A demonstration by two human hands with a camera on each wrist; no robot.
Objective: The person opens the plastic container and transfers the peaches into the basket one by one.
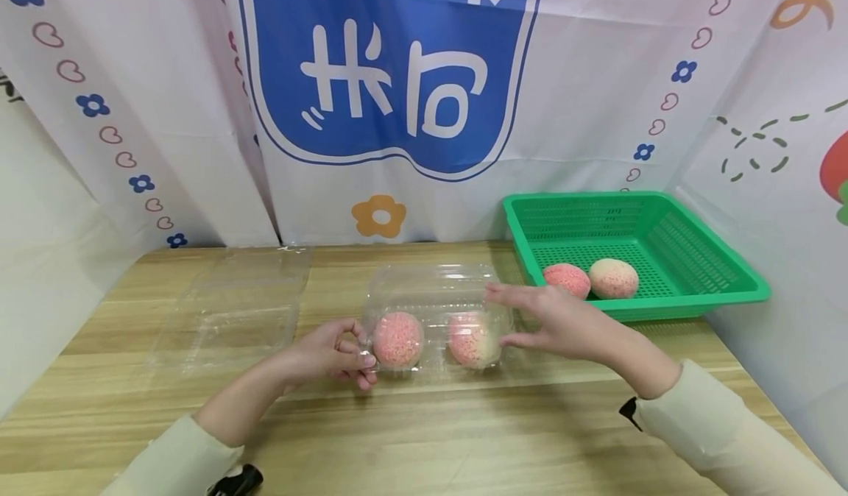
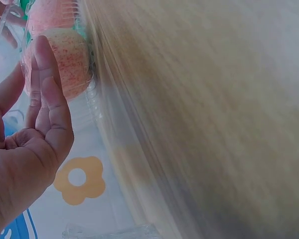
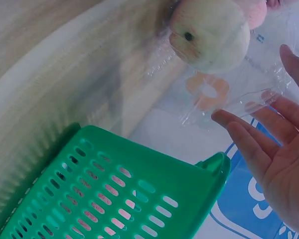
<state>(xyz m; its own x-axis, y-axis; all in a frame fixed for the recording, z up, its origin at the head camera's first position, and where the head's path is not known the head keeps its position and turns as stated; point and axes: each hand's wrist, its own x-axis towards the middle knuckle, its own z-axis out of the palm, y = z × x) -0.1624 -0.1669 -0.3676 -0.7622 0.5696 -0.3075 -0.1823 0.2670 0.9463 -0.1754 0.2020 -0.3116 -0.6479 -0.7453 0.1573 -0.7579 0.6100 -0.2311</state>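
Note:
A clear plastic clamshell box [image 1: 433, 290] stands mid-table with two round, crumb-coated balls inside. The left ball [image 1: 398, 340] is pink and the right ball [image 1: 473, 340] is part pink, part cream; their exact kind does not show. Clear plastic stands over them, but I cannot tell if the lid is fastened. My left hand [image 1: 338, 352] pinches the box's left end between thumb and curled fingers. At the right end, my right hand [image 1: 553, 321] touches the plastic with fingers extended and thumb apart. In the right wrist view, the cream ball [image 3: 209, 35] has a small dark spot.
A green perforated basket [image 1: 689, 306] stands at the back right with a pink ball [image 1: 567, 280] and a cream-pink ball [image 1: 614, 279] in it. Another clear plastic box [image 1: 232, 319] lies unfolded at the left. A printed white curtain [image 1: 318, 202] hangs behind the wooden table [image 1: 424, 437].

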